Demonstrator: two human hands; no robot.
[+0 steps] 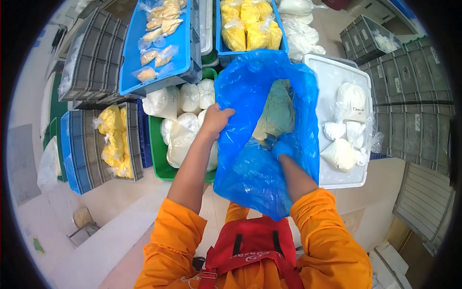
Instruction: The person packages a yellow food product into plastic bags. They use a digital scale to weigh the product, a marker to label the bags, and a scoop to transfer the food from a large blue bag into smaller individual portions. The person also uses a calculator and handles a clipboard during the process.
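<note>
A large blue plastic bag [245, 86] stands wide-mouthed before me, with pale yellowish powder [276, 112] inside. My left hand [218, 121] grips the bag's left rim, thumb over the edge. Deep inside the bag is my right hand [283, 146], which looks covered by a blue glove. It is closed around what appears to be a metal scoop [269, 141], whose front end touches the powder. The scoop's handle is hidden by the hand.
Left of the bag, a green crate [157, 144] holds white bags. A blue tray [131, 68] carries small tan bags; a blue crate [249, 52] behind holds yellow ones. At right, white packets lie on a white lid [321, 72], beside stacked grey crates [408, 86].
</note>
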